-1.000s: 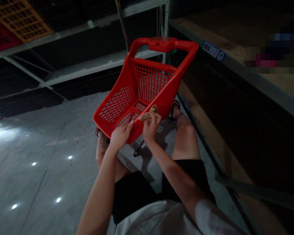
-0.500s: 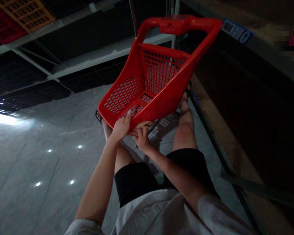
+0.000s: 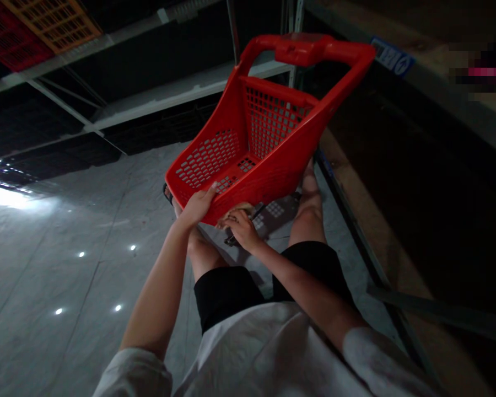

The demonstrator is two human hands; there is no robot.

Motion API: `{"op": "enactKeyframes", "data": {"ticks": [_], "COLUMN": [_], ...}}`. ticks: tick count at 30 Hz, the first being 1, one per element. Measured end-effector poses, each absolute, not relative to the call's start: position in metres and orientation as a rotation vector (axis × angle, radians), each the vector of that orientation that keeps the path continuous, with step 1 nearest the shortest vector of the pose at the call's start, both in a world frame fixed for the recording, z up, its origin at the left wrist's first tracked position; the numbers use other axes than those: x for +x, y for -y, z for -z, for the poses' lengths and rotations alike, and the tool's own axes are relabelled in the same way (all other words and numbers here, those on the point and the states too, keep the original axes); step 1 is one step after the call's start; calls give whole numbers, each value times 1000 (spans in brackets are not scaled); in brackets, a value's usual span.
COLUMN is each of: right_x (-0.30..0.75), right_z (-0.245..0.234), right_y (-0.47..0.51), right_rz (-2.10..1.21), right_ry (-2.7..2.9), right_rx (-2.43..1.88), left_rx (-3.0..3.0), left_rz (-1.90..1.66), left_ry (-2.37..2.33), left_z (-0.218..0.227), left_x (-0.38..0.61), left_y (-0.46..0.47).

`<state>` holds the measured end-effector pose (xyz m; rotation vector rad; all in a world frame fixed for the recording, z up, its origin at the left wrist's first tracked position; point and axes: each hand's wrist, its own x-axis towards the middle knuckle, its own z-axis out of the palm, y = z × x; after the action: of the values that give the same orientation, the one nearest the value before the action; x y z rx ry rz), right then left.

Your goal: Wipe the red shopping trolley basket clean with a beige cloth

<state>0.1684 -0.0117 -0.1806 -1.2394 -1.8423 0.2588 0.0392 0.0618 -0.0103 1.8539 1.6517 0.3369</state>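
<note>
A red plastic shopping cart (image 3: 268, 165) with perforated walls stands tilted between my legs, its handle pointing away from me. My left hand (image 3: 198, 205) grips the near rim of the basket, thumb lying over the inside edge. Against the outside of the near wall, my right hand (image 3: 240, 227) presses a tan, crumpled cloth (image 3: 244, 207). The fingers are bent over the cloth, and part of it is hidden under them. Below the cart, a dark leg or wheel part shows near my right hand.
Metal shelving (image 3: 149, 110) runs across the back, with a yellow crate (image 3: 66, 27) and a red crate (image 3: 8, 38) at upper left. On the right stands a wooden-edged shelf (image 3: 355, 193) with a blue label (image 3: 392, 59). The floor (image 3: 86, 275) is grey concrete.
My right hand and the cloth have shifted slightly along the outside wall, with the fingers now flatter over the cloth. My left hand has slid a little left along the rim.
</note>
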Motion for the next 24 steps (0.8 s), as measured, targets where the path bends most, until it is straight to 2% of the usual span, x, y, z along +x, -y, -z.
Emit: {"op": "enactKeyframes", "data": {"ticks": [4, 6, 8, 11, 14, 16, 21, 24], "right_x": [192, 198, 197, 191, 199, 215, 273, 293], "right_z": [115, 103, 115, 158, 180, 164, 80, 77], "right_y": [-23, -34, -32, -12, 2, -3, -44, -50], "right_rz": [40, 112, 102, -15, -75, -6, 248, 295], "right_ry": [1607, 1597, 1751, 2118, 2239, 2165, 1714, 1596], "right_rx": [-1164, -1183, -1179, -1219, -1345, -1393, -1354, -1406], "left_rx": [1870, 1907, 1985, 2128, 2229, 2273, 2293, 2320], "left_rz": [-235, -192, -167, -221, -253, -214, -233, -292], "left_ry": [-1653, -1718, -1795, -1799, -1788, -1885, -2089, -2075], "left_z": [3, -2, -8, -15, -16, -14, 1, 7], "left_x": [16, 10, 14, 36, 64, 77, 88, 89], "left_y": [-70, -72, -72, -66, -60, -59, -64, -64]}}
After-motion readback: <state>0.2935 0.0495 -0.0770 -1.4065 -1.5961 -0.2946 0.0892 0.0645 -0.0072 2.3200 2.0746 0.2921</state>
